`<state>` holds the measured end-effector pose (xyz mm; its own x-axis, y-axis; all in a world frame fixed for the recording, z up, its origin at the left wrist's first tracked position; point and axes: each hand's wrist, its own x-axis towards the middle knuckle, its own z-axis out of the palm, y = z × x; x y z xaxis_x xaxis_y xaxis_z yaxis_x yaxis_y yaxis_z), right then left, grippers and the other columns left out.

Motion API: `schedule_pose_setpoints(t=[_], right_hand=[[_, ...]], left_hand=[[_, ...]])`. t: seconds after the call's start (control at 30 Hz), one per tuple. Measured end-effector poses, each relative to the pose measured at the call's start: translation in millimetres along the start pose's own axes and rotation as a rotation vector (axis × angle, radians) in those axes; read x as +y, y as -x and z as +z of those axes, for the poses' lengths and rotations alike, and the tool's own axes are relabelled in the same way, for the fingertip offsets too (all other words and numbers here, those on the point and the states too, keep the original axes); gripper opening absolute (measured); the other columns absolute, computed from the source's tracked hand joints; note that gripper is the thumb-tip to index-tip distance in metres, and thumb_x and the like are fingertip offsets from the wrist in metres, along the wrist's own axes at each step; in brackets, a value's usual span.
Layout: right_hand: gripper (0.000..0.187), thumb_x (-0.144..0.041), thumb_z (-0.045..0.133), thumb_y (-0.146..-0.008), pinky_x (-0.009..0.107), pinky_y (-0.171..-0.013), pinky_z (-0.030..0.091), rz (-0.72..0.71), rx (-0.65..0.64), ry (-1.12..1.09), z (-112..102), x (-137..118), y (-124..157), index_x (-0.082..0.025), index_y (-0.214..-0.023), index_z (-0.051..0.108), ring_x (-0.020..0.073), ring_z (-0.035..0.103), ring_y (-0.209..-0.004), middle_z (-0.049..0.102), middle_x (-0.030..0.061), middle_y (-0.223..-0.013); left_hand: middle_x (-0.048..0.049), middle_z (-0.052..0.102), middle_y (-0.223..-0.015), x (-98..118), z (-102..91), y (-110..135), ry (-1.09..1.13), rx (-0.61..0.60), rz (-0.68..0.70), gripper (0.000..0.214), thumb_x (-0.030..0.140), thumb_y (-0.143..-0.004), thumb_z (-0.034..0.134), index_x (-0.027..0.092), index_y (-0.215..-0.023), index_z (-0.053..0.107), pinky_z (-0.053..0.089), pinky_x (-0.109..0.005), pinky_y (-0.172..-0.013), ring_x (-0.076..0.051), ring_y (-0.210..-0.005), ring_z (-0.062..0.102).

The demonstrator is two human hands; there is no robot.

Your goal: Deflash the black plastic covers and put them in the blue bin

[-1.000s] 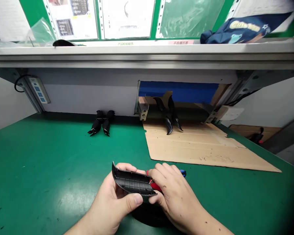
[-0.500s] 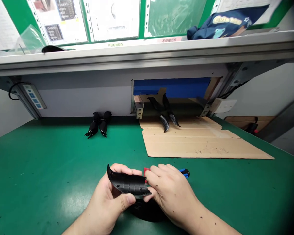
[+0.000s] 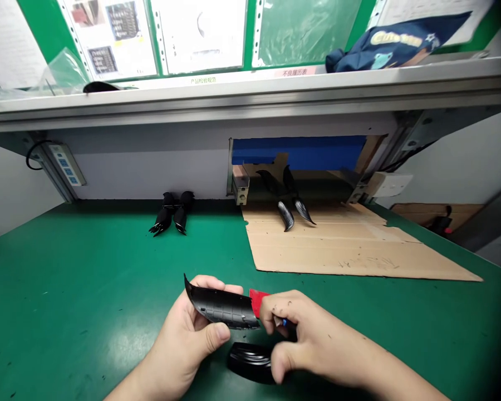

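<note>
In the head view my left hand (image 3: 187,340) grips a curved black plastic shell (image 3: 223,306) between thumb and fingers, its hollow side up and its pointed tip at the left. My right hand (image 3: 296,334) has its fingers curled round what looks like a utility knife (image 3: 259,301), with a red front part and a blue-and-black handle mostly hidden in the palm. The red part is at the shell's right end; no blade can be made out. The right thumb is held apart, lower down. Below the shell lies a glossy black curved piece (image 3: 250,362), partly covered by the right hand.
Several black curved parts (image 3: 173,214) lie at the back left of the green table (image 3: 87,289). More black parts (image 3: 294,214) rest on a cardboard sheet (image 3: 317,256) by an opening. A metal shelf (image 3: 234,100) spans above, and a power strip (image 3: 67,164) hangs left.
My right hand has drawn slightly right and its thumb has come away from the shell's edge. More of the red part shows. The left hand still holds the shell, and the view has shifted slightly.
</note>
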<state>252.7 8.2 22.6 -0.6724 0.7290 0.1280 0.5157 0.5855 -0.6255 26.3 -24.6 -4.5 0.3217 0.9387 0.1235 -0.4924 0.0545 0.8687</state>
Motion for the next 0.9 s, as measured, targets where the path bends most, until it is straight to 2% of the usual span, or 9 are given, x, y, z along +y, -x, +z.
schedule_pose_setpoints(t=[0.07,0.13,0.3,0.43,0.5,0.6,0.73,0.8,0.9], right_hand=[[0.051,-0.043,0.095,-0.054,0.02,-0.053,0.036,0.046,-0.107,0.066,-3.2,-1.3,5.3,-0.023,-0.081,0.056,0.014,0.052,-0.067,0.056,-0.0084,-0.076],[0.054,-0.022,0.098,-0.047,0.02,-0.054,0.037,0.074,-0.167,0.146,-3.2,-1.0,9.5,-0.026,-0.084,0.06,0.0145,0.055,-0.068,0.059,-0.0101,-0.076],[0.024,-0.007,0.074,-0.076,0.023,-0.065,0.043,0.015,-0.145,0.215,-1.8,2.9,9.8,-0.027,-0.086,0.066,0.0166,0.061,-0.075,0.065,-0.0069,-0.079],[0.027,-0.001,0.053,-0.083,0.026,-0.071,0.043,-0.014,-0.078,0.236,-5.1,4.9,4.1,-0.025,-0.085,0.064,0.0172,0.06,-0.077,0.065,-0.004,-0.081],[0.027,-0.002,0.049,-0.085,0.028,-0.072,0.042,-0.052,-0.05,0.228,-5.0,4.3,2.1,-0.025,-0.086,0.063,0.0175,0.059,-0.078,0.065,-0.0033,-0.083],[0.023,-0.007,0.048,-0.089,0.029,-0.07,0.039,-0.128,-0.033,0.2,-1.0,0.4,0.7,-0.026,-0.089,0.062,0.0173,0.058,-0.075,0.065,-0.0038,-0.083],[0.018,-0.016,0.046,-0.095,0.031,-0.064,0.035,-0.168,0.101,0.215,6.1,-4.0,0.0,-0.026,-0.095,0.061,0.018,0.054,-0.069,0.063,-0.0017,-0.08],[0.014,-0.024,0.048,-0.098,0.032,-0.064,0.036,-0.131,0.207,0.228,7.1,-3.7,0.1,-0.025,-0.094,0.061,0.0188,0.052,-0.068,0.06,-0.0005,-0.077],[0.022,-0.045,0.052,-0.098,0.033,-0.067,0.043,-0.051,0.388,0.194,5.2,-2.5,1.3,-0.025,-0.1,0.059,0.0206,0.055,-0.075,0.061,0.0021,-0.085]], left_hand=[[-0.007,0.061,-0.122,-0.5,-0.6,-0.7,0.033,0.017,-0.01,0.041,0.025,-0.079,0.075,0.026,-0.113,0.052,0.04,-0.033,-0.097,-0.02,-0.11,0.056],[-0.0079,0.061,-0.122,0.6,1.5,-1.1,0.089,0.044,-0.036,0.042,0.025,-0.079,0.075,0.026,-0.114,0.052,0.039,-0.034,-0.098,-0.021,-0.11,0.056],[-0.0086,0.061,-0.106,7.8,10.8,-4.7,0.319,0.224,-0.167,0.027,0.025,-0.084,0.06,0.022,-0.11,0.052,0.045,-0.042,-0.091,-0.024,-0.1,0.058],[0.0015,0.051,-0.073,6.9,9.2,-10.0,0.217,0.457,-0.288,0.009,0.021,-0.08,0.055,0.02,-0.089,0.052,0.044,-0.027,-0.064,-0.012,-0.062,0.049],[0.0027,0.049,-0.07,3.3,6.0,-10.5,-0.037,0.394,-0.314,0.008,0.022,-0.081,0.058,0.019,-0.086,0.054,0.036,-0.023,-0.055,-0.009,-0.055,0.039],[-0.0015,0.056,-0.08,0.2,4.6,-8.0,-0.303,0.15,-0.344,0.028,0.037,-0.082,0.066,0.016,-0.099,0.059,0.034,-0.022,-0.06,-0.011,-0.064,0.044],[-0.0007,0.051,-0.077,6.8,14.3,-4.7,-0.25,-0.178,-0.367,0.048,0.052,-0.07,0.076,0.014,-0.097,0.065,0.032,-0.023,-0.065,-0.012,-0.069,0.041],[-0.0015,0.052,-0.078,9.9,19.6,-4.7,-0.218,-0.223,-0.361,0.045,0.051,-0.068,0.078,0.013,-0.091,0.067,0.032,-0.023,-0.067,-0.013,-0.071,0.041],[-0.0029,0.057,-0.085,7.6,20.3,-5.3,-0.173,-0.127,-0.296,0.041,0.044,-0.074,0.076,0.016,-0.102,0.067,0.035,-0.023,-0.068,-0.013,-0.073,0.046]])
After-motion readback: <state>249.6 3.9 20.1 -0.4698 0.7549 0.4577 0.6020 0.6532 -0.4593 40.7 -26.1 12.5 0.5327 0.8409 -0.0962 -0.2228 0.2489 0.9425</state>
